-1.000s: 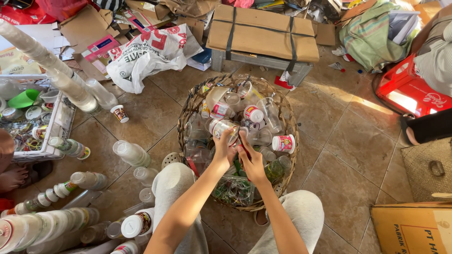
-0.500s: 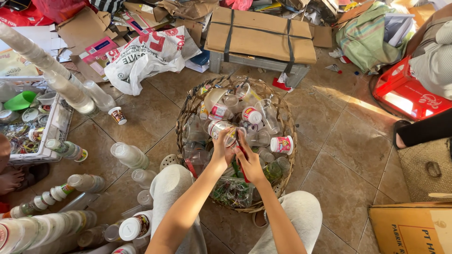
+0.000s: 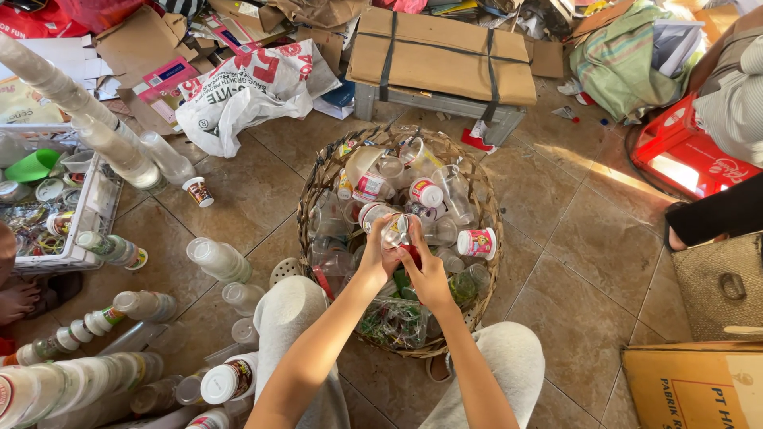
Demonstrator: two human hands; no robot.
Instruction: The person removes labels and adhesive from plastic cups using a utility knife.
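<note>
Two hands, left [image 3: 377, 260] and right [image 3: 425, 274], pinch one clear cup [image 3: 395, 230] above one basket [image 3: 314, 187].

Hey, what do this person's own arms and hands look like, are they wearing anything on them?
Both arms are bare from the bottom edge of the picture to the fingertips: no sleeves, gloves, watch or bracelets show. The left hand and right hand are slim with short nails; no rings can be made out. The forearms are slender, and light grey trousers cover the knees beside them.
</note>
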